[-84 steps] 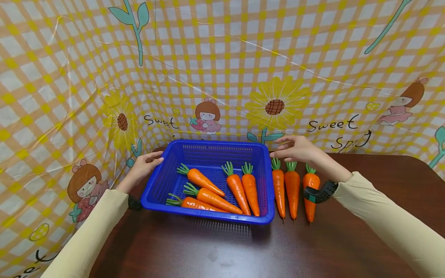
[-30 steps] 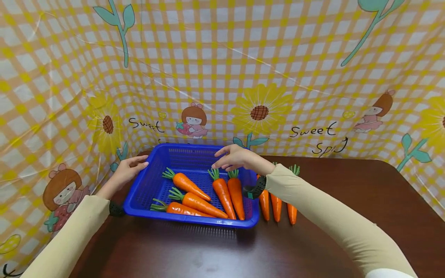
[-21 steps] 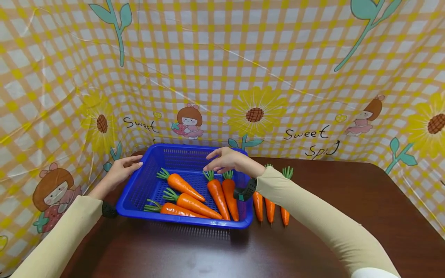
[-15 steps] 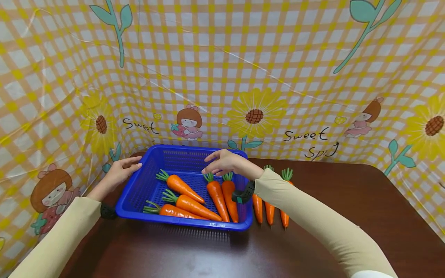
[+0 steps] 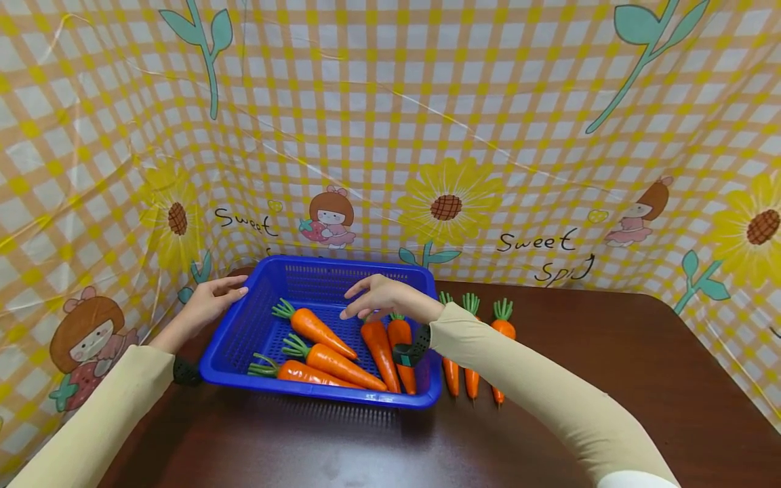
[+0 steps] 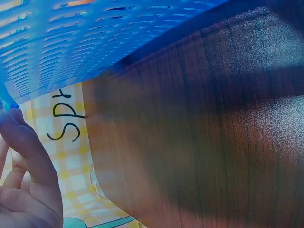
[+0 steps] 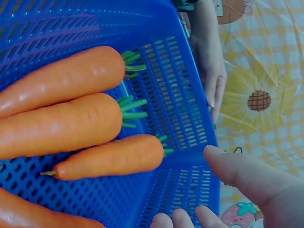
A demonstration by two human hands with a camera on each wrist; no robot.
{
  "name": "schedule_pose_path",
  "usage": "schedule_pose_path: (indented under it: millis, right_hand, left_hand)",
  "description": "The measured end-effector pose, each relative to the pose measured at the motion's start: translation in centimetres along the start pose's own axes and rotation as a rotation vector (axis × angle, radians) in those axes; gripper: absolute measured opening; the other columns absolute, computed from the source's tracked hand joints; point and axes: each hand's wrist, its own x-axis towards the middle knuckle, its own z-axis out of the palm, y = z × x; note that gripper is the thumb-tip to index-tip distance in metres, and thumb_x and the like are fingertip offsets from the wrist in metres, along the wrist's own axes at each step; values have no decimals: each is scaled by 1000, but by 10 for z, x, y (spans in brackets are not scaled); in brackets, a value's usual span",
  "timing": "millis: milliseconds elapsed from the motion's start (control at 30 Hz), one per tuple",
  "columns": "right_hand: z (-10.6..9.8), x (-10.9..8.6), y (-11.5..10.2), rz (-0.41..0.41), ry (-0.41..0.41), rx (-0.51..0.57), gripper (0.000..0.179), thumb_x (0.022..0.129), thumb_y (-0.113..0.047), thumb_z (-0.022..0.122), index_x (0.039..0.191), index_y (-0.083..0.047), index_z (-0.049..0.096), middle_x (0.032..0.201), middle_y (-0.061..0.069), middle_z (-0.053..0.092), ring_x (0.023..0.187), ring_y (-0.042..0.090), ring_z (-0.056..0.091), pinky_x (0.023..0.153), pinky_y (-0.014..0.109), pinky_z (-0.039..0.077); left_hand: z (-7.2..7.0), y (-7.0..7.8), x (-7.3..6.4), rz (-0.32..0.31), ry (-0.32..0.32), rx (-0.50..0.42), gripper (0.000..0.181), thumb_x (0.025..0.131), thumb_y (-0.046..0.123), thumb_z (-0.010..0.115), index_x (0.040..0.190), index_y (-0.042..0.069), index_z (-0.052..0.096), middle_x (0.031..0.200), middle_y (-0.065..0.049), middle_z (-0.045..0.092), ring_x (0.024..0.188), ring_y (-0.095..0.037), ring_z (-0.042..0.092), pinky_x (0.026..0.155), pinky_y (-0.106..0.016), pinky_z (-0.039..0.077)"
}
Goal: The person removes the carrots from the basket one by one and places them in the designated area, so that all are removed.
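Note:
A blue plastic basket (image 5: 317,394) stands on the table with several orange carrots inside. Three of them lie slanted on its left side, one being the upper left carrot (image 5: 314,331); two more lie side by side at the right, including the inner right carrot (image 5: 379,349). My left hand (image 5: 210,305) has its fingertips at the basket's left rim, from outside. Over the basket hovers my right hand (image 5: 387,298), fingers spread and loosely bent, holding nothing. It hides the green tops of the right pair. In the right wrist view its thumb (image 7: 237,171) stands apart from the fingertips.
Right of the basket, three more carrots lie in a row on the dark wooden table (image 5: 579,352); my right sleeve (image 5: 518,366) partly covers them. A checked cloth (image 5: 342,135) with flowers and cartoon figures hangs behind and at the sides.
My right hand has moved left from beside the basket's right rim to over its inside, then slightly lower and further left. The left hand stays at the rim. The head view has turned right.

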Motion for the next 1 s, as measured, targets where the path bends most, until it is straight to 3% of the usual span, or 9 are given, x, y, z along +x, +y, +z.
schedule_pose_path:
  millis: [133,300,433,667,800,1000]
  right_hand:
    - [7,5,2,10,-25,-20,56,81,-22,77,130,-5,57,110,4,63,102,26,63,96,42,50]
    - [14,13,1,22,-48,-52,54,82,-20,76,130,-5,58,105,3,63,84,17,61,93,39,52]
    - [19,20,-2,30,-54,-53,52,83,-18,75,131,-5,58,106,4,62,79,15,59,92,38,52]
    - [25,31,-3,26,-68,-31,53,83,-20,76,130,-4,57,118,6,61,104,26,62,96,40,50]
    - [28,37,-3,23,-70,-20,52,83,-20,75,129,-4,56,120,6,59,107,28,60,97,42,49]
    - [30,47,-8,13,-62,-14,53,85,-19,73,132,-2,54,124,9,60,111,29,60,97,42,49]
  left_hand:
    - [-1,0,1,-3,-12,4,61,98,43,51,147,7,40,143,-26,45,119,-36,53,87,-33,49]
    - [-1,0,3,-4,-12,13,60,99,41,51,147,7,41,137,-27,50,101,-20,60,79,-27,49]
    - [-1,-2,2,-2,-7,11,59,99,40,51,146,7,41,136,-27,50,101,-21,59,79,-25,48]
    - [1,-3,-1,-25,-3,-2,59,99,40,52,146,7,41,133,-26,52,94,-13,59,77,-24,49]
    - [1,-2,-1,-31,3,4,60,98,41,52,146,8,41,135,-26,52,92,-9,58,78,-24,49]
    - [0,-1,1,-32,8,1,61,98,43,52,146,8,41,138,-25,50,103,-19,59,79,-24,49]
